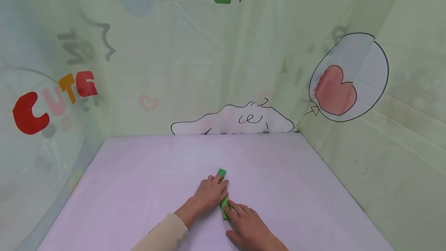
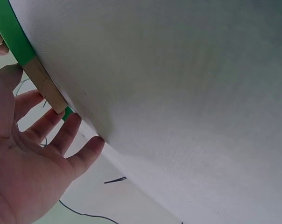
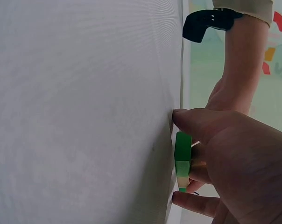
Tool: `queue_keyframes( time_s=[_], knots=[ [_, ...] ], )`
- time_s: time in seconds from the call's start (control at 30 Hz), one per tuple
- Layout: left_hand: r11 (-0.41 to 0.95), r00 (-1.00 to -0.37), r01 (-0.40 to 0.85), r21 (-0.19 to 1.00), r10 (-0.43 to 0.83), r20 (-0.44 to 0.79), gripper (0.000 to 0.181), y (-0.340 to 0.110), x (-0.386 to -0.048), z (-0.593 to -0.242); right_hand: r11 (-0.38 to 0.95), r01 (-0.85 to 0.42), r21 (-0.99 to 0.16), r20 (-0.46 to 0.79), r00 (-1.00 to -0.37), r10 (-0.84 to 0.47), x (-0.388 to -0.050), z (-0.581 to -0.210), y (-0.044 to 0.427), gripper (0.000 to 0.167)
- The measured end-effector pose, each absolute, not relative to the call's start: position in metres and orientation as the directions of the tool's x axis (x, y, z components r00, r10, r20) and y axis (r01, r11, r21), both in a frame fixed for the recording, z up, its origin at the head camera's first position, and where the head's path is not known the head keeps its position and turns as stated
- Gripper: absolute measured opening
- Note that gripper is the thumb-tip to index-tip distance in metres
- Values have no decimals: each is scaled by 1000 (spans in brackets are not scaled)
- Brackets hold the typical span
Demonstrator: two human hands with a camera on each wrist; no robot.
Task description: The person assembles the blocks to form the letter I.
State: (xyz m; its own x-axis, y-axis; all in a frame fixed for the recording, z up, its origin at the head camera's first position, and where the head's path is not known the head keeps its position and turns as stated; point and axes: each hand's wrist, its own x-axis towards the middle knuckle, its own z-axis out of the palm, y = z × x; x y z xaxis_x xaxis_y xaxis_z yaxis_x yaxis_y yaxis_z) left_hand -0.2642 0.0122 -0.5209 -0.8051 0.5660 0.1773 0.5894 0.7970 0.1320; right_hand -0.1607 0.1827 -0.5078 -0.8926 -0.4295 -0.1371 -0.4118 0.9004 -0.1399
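Observation:
A narrow row of small blocks lies on the table: a green block (image 1: 226, 211) at the near end, a bare wooden block (image 2: 45, 85) in the middle, and another green block (image 1: 221, 172) at the far end. My left hand (image 1: 211, 191) covers the middle of the row from above. In the left wrist view its thumb and fingers hold the wooden block, the fingers somewhat spread. Beside the near green block is my right hand (image 1: 250, 226). Its fingertips touch that block's right side and top, the fingers extended, with the thumb apart from it on the table.
The table (image 1: 146, 165) has a pale cover, with its back edge against a printed curtain (image 1: 195, 57). More curtain stands along the left and right sides. A black band (image 3: 211, 23) sits on the left wrist by the beige sleeve (image 1: 163, 233).

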Motion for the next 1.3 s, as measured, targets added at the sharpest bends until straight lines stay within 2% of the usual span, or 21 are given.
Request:
queue_keyframes(
  time_s=[0.33,1.3],
  knots=[
    [797,-804,591,123,569,174,42,13,-268,-529,897,-422,-132,-130,-890,-438,-160,-507,183,68],
    [791,-794,606,85,593,134,48,6,-258,-523,894,-429,-126,-113,-890,-443,-160,-509,184,67]
  ],
)
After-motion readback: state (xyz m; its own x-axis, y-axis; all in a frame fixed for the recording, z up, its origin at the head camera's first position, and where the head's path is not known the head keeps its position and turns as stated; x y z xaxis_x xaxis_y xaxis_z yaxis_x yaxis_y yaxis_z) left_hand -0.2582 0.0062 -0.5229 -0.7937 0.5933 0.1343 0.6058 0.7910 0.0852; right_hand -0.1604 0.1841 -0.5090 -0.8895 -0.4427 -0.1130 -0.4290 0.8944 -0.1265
